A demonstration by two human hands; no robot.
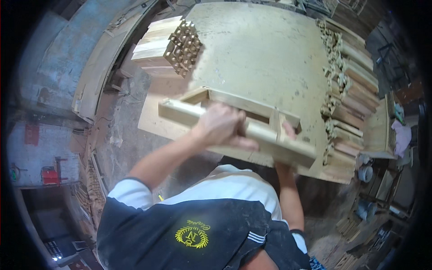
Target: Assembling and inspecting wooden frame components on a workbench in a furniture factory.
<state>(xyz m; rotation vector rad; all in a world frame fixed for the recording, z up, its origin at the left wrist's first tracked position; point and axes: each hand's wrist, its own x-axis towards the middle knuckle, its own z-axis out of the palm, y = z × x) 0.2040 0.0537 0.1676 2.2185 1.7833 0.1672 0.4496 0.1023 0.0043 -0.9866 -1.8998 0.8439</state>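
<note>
A pale wooden frame point(292, 152), made of a thick near rail, a far rail and short crosspieces, is tilted above the table's near edge and slightly blurred. My left hand point(220, 125) is closed over the middle of the near rail, its thumb pointing right along it. Beneath the right part of the frame comes my right forearm. Fingers of my right hand point(288, 130) show inside the frame beside the right crosspiece, gripping it from below, while the near rail covers the rest of that hand.
The frame is over a large pale worktable point(256, 45). At its far left sits a stack of pieces with square notched ends point(182, 47). Carved wooden legs point(355, 85) line the right edge. Further right, a pink cloth point(400, 137) hangs. A long board point(101, 67) stands left.
</note>
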